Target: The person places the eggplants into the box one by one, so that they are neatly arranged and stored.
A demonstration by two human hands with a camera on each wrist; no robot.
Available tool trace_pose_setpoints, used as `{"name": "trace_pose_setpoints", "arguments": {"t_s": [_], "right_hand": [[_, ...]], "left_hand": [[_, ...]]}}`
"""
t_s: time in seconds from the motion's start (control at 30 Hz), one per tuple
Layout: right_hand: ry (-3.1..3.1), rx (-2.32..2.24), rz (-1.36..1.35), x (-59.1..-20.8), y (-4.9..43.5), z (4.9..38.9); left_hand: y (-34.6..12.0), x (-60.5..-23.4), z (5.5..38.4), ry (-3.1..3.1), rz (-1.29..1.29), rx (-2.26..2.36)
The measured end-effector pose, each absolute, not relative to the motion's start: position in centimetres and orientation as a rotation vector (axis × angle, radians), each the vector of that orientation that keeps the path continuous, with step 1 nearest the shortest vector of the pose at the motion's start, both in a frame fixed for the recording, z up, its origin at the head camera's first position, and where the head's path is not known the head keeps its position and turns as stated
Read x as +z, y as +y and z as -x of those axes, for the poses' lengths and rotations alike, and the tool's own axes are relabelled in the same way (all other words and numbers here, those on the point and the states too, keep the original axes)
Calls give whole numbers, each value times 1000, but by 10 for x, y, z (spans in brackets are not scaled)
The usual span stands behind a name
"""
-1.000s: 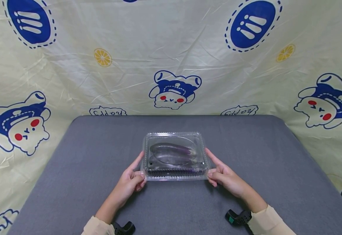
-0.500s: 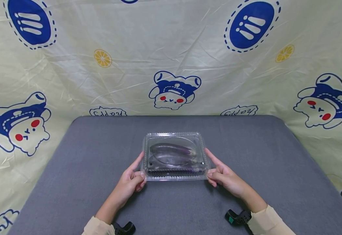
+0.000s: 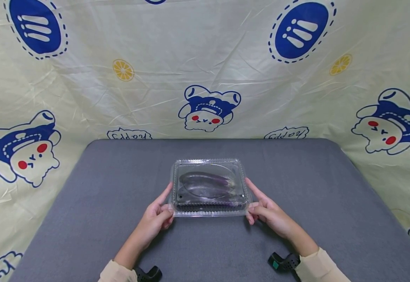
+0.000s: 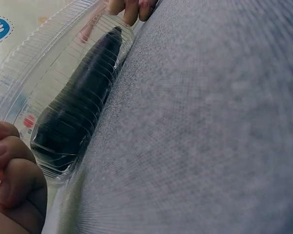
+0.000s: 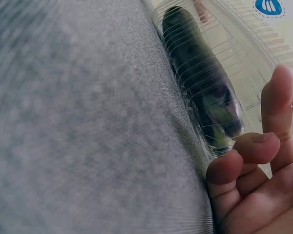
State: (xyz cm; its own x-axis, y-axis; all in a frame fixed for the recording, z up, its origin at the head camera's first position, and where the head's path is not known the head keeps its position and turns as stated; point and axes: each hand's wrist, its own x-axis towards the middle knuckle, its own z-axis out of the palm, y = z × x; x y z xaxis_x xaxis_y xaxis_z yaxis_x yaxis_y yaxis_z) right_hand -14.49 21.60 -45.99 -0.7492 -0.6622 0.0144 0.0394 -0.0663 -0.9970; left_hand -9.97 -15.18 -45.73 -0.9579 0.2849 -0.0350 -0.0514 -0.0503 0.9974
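Observation:
A clear plastic clamshell container [image 3: 208,208] sits closed on the grey cloth in the head view. Inside it lie two long dark purple eggplants [image 3: 205,178], one behind the other, with stem ends to the right. My left hand [image 3: 153,215] holds the container's near left corner, thumb at the rim and index finger stretched along the side. At the near right corner, my right hand [image 3: 272,213] holds the rim in a mirrored way, its lower fingers curled beneath. In the right wrist view, those curled fingers [image 5: 224,168] are right by the container's end.
The grey cloth-covered table [image 3: 120,164] spreads around the container. Behind and beside it hangs a pale printed curtain [image 3: 205,51] with cartoon figures. Black wrist devices [image 3: 284,261] sit under both forearms, at the cream sleeves [image 3: 321,268].
My right hand has shifted slightly to the left, its lower fingers now a little farther under the container's corner. The left hand, container and eggplants look the same.

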Motion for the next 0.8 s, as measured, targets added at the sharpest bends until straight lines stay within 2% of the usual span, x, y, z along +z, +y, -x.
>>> {"name": "trace_pose_setpoints", "arguments": {"t_s": [0.8], "right_hand": [[1701,-1896,715,-465,216,145]], "left_hand": [[-155,-458,99,1867,-245,2091]]}}
